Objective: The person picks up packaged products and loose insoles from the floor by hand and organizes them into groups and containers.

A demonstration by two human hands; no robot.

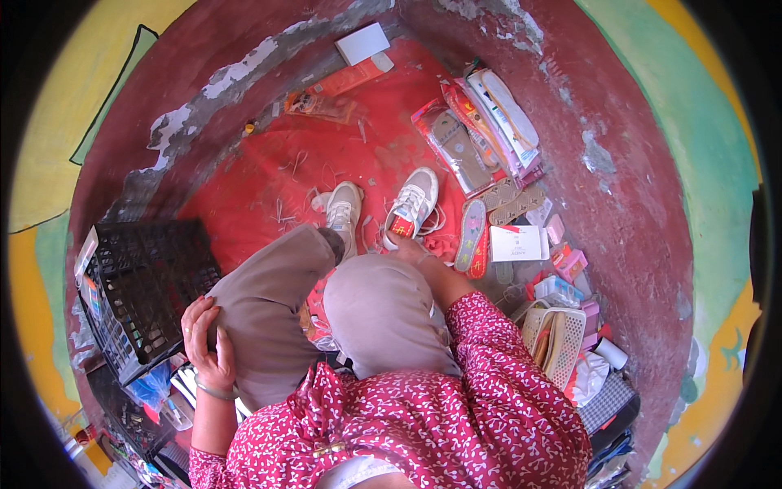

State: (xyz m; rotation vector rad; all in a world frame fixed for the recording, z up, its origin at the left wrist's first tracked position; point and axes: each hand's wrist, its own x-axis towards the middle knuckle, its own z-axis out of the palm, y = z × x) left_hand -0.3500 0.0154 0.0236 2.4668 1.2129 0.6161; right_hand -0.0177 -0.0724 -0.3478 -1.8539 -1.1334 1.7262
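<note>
A white and grey lace-up sneaker points away from me on the red floor covering, a red insole with yellow marks showing in its opening. My right hand reaches past the right knee and grips this shoe at its heel end; the knee hides part of the hand. To its left, a matching sneaker stands below my left trouser leg. My left hand, with a ring and a bracelet, rests on the outer side of my left thigh with its fingers apart, holding nothing.
Black plastic crates stand at the left. Patterned insoles, packaged insoles, a white card box and a cream basket line the right wall. Loose threads lie on the red covering. A white box sits in the far corner.
</note>
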